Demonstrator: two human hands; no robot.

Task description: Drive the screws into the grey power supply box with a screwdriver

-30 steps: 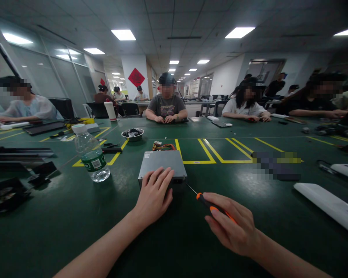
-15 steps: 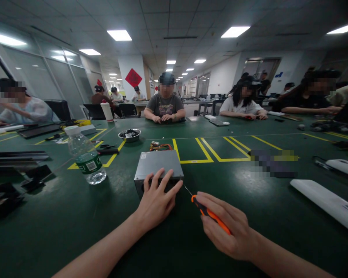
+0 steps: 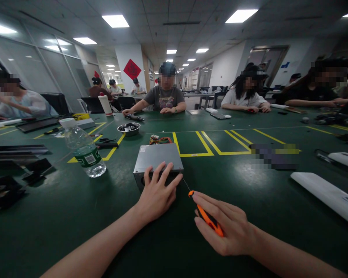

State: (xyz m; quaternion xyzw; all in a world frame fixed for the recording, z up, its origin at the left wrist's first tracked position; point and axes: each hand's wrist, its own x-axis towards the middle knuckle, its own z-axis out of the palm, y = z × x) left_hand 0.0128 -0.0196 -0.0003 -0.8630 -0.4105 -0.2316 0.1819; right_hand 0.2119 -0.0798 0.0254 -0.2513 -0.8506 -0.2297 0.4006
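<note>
A grey metal computer power supply [image 3: 159, 154] lies on the green table, with a bundle of coloured cables [image 3: 161, 139] behind it. My left hand [image 3: 158, 193] rests against its near edge, fingers spread over the top and front face. Between the fingers and thumb of my right hand [image 3: 227, 224] is an orange and black screwdriver [image 3: 210, 220]. Its thin shaft slants up and left to the front right corner of the power supply, near my left little finger. Whether the tip sits in a screw is too small to tell.
A water bottle [image 3: 88, 154] stands to the left, near a metal bowl [image 3: 128, 129] of small dark parts. Dark panels [image 3: 17, 154] lie far left and a long white device [image 3: 324, 197] lies right. Yellow tape [image 3: 195, 155] marks the table. Several people sit around it.
My right hand and the screwdriver have shifted slightly left, with the handle turned steeper. The view has tilted down a little. The person opposite has reached an arm toward a dark object.
</note>
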